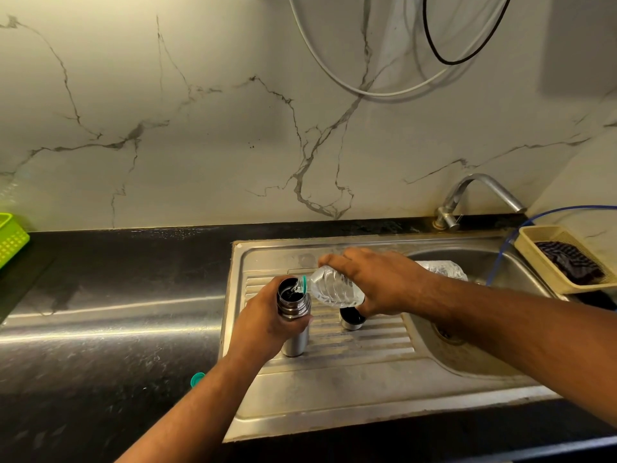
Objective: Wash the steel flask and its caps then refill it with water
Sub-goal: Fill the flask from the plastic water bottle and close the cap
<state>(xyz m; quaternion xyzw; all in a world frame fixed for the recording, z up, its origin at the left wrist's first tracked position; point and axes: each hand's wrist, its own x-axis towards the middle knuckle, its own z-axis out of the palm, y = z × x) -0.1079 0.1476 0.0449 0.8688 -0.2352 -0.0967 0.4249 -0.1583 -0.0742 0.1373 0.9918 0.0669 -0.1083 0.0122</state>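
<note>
The steel flask (293,304) stands upright and uncapped on the ribbed drainboard (350,369) of the steel sink. My left hand (263,322) is wrapped around its body. My right hand (377,282) holds a clear plastic water bottle (330,289) tipped nearly flat, its green-ringed mouth over the flask's opening, and water runs into the flask. A steel flask cap (351,320) with a dark inside sits on the drainboard just under my right hand, partly hidden. A small teal bottle cap (197,379) lies on the dark counter left of the sink.
The sink basin (467,355) lies to the right, below a steel tap (480,198). A beige basket (564,259) with a dark cloth sits at the basin's right edge beside a blue hose (500,259). A green basket (11,238) stands far left on the black counter.
</note>
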